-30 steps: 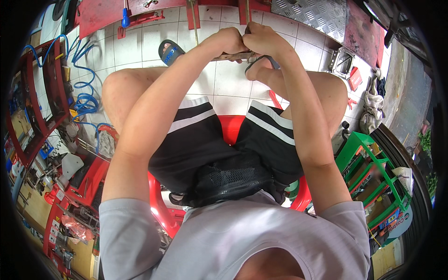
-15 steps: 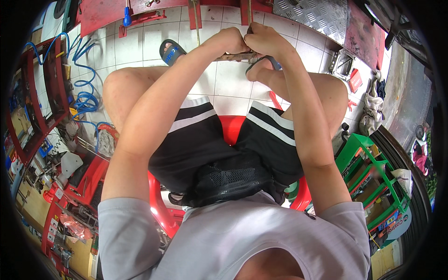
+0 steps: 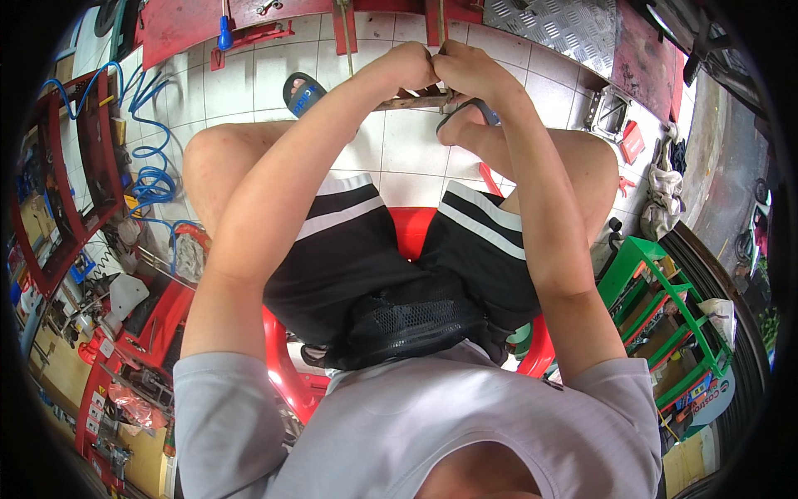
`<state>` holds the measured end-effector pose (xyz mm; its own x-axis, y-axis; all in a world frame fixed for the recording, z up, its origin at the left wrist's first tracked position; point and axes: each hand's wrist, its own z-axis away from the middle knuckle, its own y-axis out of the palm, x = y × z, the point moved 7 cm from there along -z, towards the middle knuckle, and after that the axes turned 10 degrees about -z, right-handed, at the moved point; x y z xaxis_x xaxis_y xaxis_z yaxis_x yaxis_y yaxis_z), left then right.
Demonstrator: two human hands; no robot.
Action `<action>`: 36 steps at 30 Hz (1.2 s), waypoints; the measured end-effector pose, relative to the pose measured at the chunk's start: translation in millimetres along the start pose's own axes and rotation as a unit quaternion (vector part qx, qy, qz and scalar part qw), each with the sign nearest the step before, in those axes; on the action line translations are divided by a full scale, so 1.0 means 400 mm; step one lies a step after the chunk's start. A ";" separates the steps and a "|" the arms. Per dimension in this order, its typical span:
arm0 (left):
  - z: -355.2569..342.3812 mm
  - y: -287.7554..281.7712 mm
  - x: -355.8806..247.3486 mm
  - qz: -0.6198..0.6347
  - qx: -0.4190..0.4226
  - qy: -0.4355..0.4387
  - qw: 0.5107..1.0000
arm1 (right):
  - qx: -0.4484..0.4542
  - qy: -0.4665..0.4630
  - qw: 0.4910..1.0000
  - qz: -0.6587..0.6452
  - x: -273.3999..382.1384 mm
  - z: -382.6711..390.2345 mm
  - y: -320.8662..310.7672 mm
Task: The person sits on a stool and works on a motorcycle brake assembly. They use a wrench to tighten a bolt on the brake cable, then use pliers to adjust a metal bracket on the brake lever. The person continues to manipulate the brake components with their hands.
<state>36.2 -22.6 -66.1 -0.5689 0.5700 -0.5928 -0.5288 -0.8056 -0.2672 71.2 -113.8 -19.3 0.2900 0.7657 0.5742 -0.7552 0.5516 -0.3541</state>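
My left hand [image 3: 411, 66] and my right hand [image 3: 468, 66] meet at the top middle, knuckles side by side, in front of the red platform's edge. Both have curled fingers. What they close on is hidden behind the fingers and backs of the hands. Just below them a worn brown metal bar [image 3: 411, 103] runs crosswise above the floor. Thin rods stand on either side: one rod [image 3: 345, 37] rises left of my left hand, and another rod [image 3: 441, 21] ends close to my right hand.
The red platform [image 3: 179, 33] spans the far side, with a blue-handled screwdriver [image 3: 225, 33] on it. A coiled blue air hose [image 3: 151, 179] lies left. Right are a metal frame [image 3: 609, 112], a red box [image 3: 632, 141] and a green rack [image 3: 640, 274]. I sit on a red chair [image 3: 413, 229].
My hands have shifted slightly, the right one a little to the left, so they sit closer together. The brown bar below them has tilted a bit.
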 end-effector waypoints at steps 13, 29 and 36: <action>-0.039 0.009 0.010 -0.206 -0.031 0.038 0.977 | 0.010 -0.007 1.000 0.013 0.007 0.004 -0.001; -0.041 0.001 0.007 -0.218 -0.063 0.040 0.973 | 0.021 0.001 0.999 0.045 -0.001 -0.008 0.007; -0.034 -0.005 0.000 -0.241 -0.070 0.034 0.967 | 0.021 0.012 0.999 0.031 -0.002 -0.012 0.011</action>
<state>45.7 -23.2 -75.8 -0.2320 0.8767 -0.4214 -0.6292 -0.4657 -0.6223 70.4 -110.5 -25.0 0.2562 0.8055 0.5344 -0.7961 0.4894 -0.3559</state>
